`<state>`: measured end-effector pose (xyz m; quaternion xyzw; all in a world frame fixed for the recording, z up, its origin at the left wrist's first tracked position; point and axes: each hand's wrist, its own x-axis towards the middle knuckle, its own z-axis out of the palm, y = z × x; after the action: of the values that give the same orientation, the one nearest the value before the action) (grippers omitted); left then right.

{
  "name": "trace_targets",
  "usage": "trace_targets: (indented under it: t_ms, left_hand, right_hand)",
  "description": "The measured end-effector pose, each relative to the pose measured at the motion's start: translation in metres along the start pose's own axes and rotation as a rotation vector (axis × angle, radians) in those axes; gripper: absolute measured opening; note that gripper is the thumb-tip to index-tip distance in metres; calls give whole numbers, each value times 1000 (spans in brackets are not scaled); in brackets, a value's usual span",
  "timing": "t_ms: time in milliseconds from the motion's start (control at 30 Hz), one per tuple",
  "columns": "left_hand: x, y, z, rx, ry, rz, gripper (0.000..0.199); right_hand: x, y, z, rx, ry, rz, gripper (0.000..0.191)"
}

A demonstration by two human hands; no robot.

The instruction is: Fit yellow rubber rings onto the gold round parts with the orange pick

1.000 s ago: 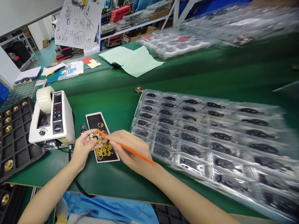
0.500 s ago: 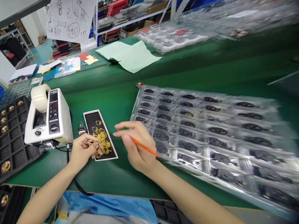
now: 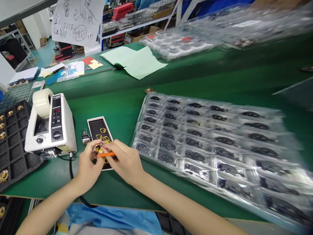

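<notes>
My left hand is closed around a round gold watch part with a dark middle, pinched at its edge. My right hand grips a slim orange tool, whose tip lies at the gold part; whether it is tweezers or a stick I cannot tell. Both hands meet over the lower half of a shallow white-rimmed box. Thin yellow rings lie on the box's black floor, partly covered by my fingers. A small metal tally counter stands against the box's left side.
A white tape dispenser stands left, its black cable running past my left wrist. Beyond it is a black compartment tray holding gold pieces. A large clear tray of dark parts fills the right. Green paper lies behind.
My right hand has moved left, from beside the box to my left hand, bringing the orange tool to the gold part. My left hand has turned slightly and still holds that part.
</notes>
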<state>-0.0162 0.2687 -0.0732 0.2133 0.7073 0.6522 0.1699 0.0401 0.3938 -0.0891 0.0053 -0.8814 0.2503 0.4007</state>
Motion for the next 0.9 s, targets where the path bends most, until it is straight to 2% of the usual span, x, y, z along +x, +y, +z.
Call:
trace_targets:
  t_ms: [300, 500, 633, 733, 833, 900]
  left_hand:
    - [-5, -5, -2, 170, -98, 128, 40]
    - [-5, -9, -2, 283, -155, 194, 39]
    - [0, -10, -4, 232, -109, 134, 37]
    - [7, -11, -7, 148, -31, 78, 37]
    - [13, -13, -9, 45, 27, 54, 36]
    - [16, -12, -9, -7, 40, 43, 36]
  right_hand:
    - [4, -4, 2, 230, -28, 233, 14]
    - [9, -2, -1, 337, -82, 289, 14]
    - [13, -5, -7, 540, -174, 351, 11]
    - [18, -3, -14, 675, -236, 493, 14]
    - [23, 6, -17, 709, -282, 677, 12]
    - [26, 13, -17, 663, -324, 748, 11]
